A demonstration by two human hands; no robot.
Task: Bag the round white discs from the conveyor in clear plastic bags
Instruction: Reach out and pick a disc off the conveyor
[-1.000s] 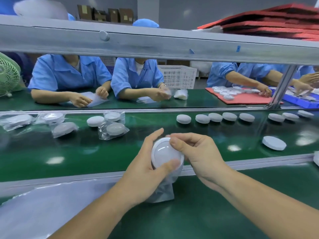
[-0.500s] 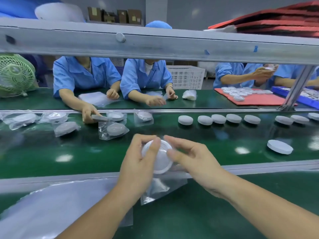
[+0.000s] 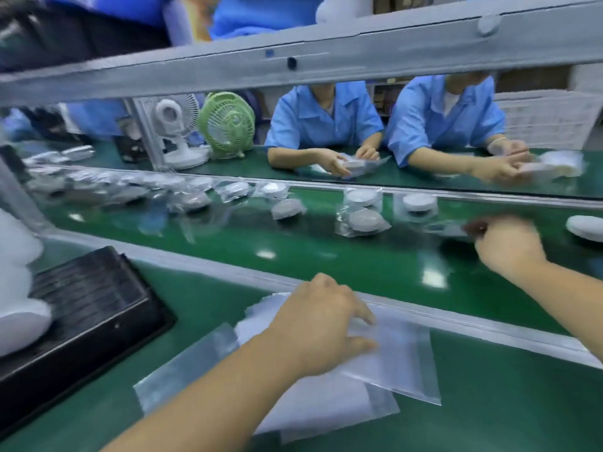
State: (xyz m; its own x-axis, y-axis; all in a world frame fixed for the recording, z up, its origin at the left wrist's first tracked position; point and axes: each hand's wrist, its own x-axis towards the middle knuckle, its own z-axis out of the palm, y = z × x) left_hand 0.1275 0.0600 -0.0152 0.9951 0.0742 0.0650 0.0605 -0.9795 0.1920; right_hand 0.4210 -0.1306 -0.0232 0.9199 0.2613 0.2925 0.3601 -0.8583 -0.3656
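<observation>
My left hand (image 3: 326,324) lies with fingers spread on a stack of clear plastic bags (image 3: 404,363) on the green bench in front of me. My right hand (image 3: 509,246) reaches out over the conveyor belt (image 3: 293,252), blurred, its fingertips at a clear bag (image 3: 447,228) lying there; whether it grips the bag cannot be told. One bare white disc (image 3: 585,227) sits at the belt's right edge. Several bagged discs (image 3: 365,220) lie along the belt towards the left.
A black tray (image 3: 88,305) sits at my left with a white object (image 3: 16,288) on it. Two workers in blue (image 3: 323,122) handle bags across the belt. Two small fans (image 3: 226,125) stand on the far side. A grey metal rail (image 3: 326,60) runs overhead.
The disc and bag that both hands held are gone from them. My right hand has moved out over the belt, my left down onto the bag stack. The view has swung left.
</observation>
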